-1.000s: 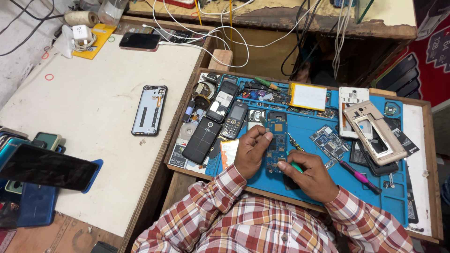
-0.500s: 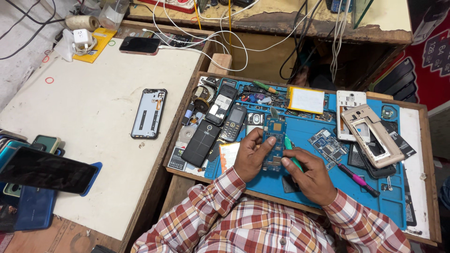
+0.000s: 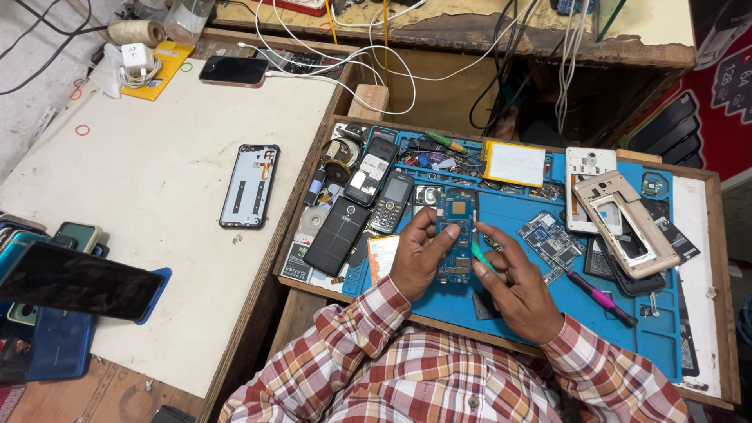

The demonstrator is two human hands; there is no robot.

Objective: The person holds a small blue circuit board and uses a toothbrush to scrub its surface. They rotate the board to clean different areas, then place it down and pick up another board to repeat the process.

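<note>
- On the white bench (image 3: 141, 196) at far left, a stack of phones (image 3: 55, 290) sits at the near edge, and a bare phone back frame (image 3: 249, 186) lies alone further in, well apart from the work.
- Left part of the wooden tray (image 3: 709, 294): a black battery (image 3: 337, 235) and a keypad phone (image 3: 392, 202) lie just beside the left hand (image 3: 419, 258), crowding that side.
- The left hand grips a blue circuit board (image 3: 454, 235), thumb on its left edge and fingers curled behind, holding it raised over the blue mat (image 3: 658, 337).
- The board is already stripped out of its casing; judging by this, the work on it is midway, nothing reassembled.
- The right hand (image 3: 521, 294) pinches a thin green tool (image 3: 479, 254), its tip at the board's right edge.
- Further right lie a second board (image 3: 554, 244), a pink-handled screwdriver (image 3: 599, 298) and an empty gold phone frame (image 3: 625, 223), near but clear of the hands.
</note>
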